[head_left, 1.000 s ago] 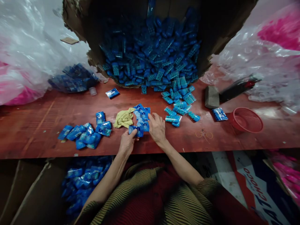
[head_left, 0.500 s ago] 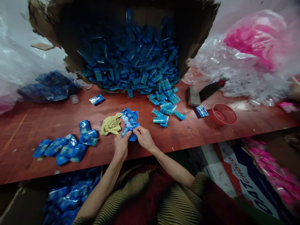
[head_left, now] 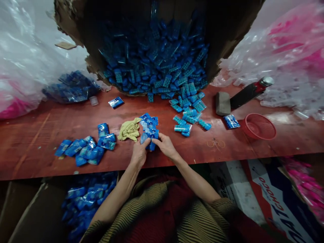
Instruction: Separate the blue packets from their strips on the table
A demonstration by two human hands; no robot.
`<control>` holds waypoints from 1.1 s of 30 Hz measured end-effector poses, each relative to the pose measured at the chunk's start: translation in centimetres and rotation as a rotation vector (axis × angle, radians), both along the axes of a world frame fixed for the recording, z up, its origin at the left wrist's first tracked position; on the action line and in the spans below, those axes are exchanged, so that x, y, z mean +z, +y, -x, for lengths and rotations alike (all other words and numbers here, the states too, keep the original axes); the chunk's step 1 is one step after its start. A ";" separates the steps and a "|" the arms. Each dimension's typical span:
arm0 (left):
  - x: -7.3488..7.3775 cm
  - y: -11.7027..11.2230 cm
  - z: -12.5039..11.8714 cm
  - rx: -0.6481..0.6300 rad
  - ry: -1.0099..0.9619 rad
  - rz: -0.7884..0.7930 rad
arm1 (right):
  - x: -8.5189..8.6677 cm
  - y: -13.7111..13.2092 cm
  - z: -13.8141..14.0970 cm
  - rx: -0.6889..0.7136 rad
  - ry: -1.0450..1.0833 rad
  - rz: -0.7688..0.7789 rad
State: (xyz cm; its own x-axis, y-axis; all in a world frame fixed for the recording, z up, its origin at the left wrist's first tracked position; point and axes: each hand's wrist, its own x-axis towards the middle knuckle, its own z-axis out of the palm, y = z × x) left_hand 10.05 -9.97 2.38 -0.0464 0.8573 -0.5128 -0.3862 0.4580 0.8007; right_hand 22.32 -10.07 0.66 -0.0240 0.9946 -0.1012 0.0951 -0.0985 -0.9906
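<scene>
My left hand (head_left: pixel 139 152) and my right hand (head_left: pixel 165 145) meet at the near edge of the red-brown table (head_left: pixel 37 118). Both pinch a small blue packet (head_left: pixel 149 139) between them. Just beyond it lies a short row of more blue packets (head_left: pixel 149 122). A yellow cloth (head_left: pixel 129 129) lies directly to the left of that row. A pile of filled blue packets (head_left: pixel 86 146) sits further left on the table.
A torn cardboard box (head_left: pixel 227 27) at the back spills blue pieces (head_left: pixel 157 60) onto the table, with loose ones (head_left: pixel 188 113) right of my hands. A red basket (head_left: pixel 258 126), a grey block (head_left: pixel 222 103) and a dark tool (head_left: pixel 249 92) lie right. A box of packets (head_left: pixel 86 199) is below.
My right hand came back from the row of packets and joined my left hand on the packet near the table edge. The head view swung left and back.
</scene>
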 end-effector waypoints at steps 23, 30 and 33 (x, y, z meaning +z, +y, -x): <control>-0.8 -0.6 0.8 -0.013 -0.068 0.034 | 1.4 -0.1 -0.8 -0.133 -0.897 -0.116; -0.7 -0.1 0.0 -0.008 -0.085 0.031 | 1.0 -0.1 -0.8 -0.037 -0.778 -0.124; -0.8 0.0 0.1 -0.013 -0.044 0.055 | 1.1 -0.1 -0.9 -0.060 -0.824 -0.077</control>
State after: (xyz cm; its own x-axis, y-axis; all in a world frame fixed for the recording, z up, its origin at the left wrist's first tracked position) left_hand 9.99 -9.94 1.58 -0.0116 0.8283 -0.5602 -0.4145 0.5059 0.7565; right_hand 23.20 -10.19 1.79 0.0812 0.9967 0.0057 0.7902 -0.0609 -0.6098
